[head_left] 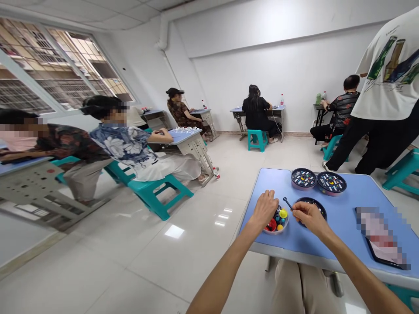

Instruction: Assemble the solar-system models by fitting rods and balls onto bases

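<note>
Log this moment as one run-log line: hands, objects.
left hand: over white bowl of coloured pieces | right hand: pinching thin dark rod | nearby: round dark tray

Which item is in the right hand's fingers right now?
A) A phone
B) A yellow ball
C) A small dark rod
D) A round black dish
C: the right hand pinches a small dark rod between its fingers, just above a round black dish.

From my remote view, I see white walls (281,61) above a glossy white tile floor (170,257). Large barred windows (42,65) bring daylight in on the left. Blue-topped desks (236,110) with grey metal frames and teal stools (257,139) stand around the room, and a white pipe (163,30) runs down one corner.
</note>
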Demonstrator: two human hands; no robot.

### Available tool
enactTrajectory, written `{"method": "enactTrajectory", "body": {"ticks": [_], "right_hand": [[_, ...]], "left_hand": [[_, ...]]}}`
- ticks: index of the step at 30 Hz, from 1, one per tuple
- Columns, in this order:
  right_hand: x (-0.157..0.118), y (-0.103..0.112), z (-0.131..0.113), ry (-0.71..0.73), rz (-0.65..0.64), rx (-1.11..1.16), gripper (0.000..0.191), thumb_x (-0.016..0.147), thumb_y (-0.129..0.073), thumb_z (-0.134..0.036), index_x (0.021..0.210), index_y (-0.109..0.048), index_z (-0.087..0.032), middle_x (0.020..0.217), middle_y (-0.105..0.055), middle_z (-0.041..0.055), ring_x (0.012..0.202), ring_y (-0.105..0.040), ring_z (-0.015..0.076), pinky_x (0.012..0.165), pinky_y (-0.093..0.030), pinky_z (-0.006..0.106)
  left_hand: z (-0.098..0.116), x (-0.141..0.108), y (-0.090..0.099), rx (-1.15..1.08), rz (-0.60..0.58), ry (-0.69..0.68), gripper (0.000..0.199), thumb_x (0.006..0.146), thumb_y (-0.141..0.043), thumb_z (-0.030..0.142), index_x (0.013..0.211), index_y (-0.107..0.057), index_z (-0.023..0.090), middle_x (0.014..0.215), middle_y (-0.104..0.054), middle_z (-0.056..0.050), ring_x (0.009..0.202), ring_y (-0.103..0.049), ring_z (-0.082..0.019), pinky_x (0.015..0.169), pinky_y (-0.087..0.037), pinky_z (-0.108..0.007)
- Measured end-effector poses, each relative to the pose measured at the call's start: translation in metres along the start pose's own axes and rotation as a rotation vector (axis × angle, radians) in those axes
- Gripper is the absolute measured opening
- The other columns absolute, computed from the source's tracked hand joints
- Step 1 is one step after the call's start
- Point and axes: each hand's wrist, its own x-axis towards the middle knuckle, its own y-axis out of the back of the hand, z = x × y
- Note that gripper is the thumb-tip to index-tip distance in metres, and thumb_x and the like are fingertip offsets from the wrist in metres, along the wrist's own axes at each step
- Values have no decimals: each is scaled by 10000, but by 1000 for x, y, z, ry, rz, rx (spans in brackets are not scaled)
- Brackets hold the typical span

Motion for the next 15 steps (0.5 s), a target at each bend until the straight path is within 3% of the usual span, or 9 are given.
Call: {"method": "enactTrajectory", "body": {"ticks": [6, 9, 12, 15], "right_hand": [[6, -2, 9, -65, 12, 133, 178, 634, -619, -342, 697, -622, -176, 548, -564, -20, 517, -446, 122, 514, -320, 259], [8, -6, 11, -92, 8, 227, 176, 622, -629, -342, 677, -615, -176, 564, -582, -9, 526, -464, 122, 522, -341, 259], [10, -12, 9, -103, 38, 296, 177, 617, -623, -349, 658, -605, -178, 542, -559, -15, 504, -443, 115, 509, -334, 257], [12, -16, 6, -83, 104, 287, 183, 644, -618, -367, 666, -591, -187, 515, -517, -33, 481, -407, 110, 486, -310, 252]], "left_hand": [[-12, -17, 22, 45, 64, -43, 244, 851, -452, -19, 877, -630, 145, 876, -601, -97, 859, -540, -245, 721, -435, -341], [-14, -29, 22, 52, 129, -1, 282, 849, -421, -29, 940, -628, 139, 855, -599, -92, 815, -550, -238, 692, -449, -339], [-11, -40, 11, -122, 341, 112, 291, 882, -418, 34, 1058, -624, 140, 837, -599, -72, 764, -575, -210, 638, -466, -305], [-4, -50, 4, -511, 553, 290, 265, 888, -425, 96, 1009, -651, 165, 795, -602, -30, 643, -569, -142, 594, -470, -251]]}}
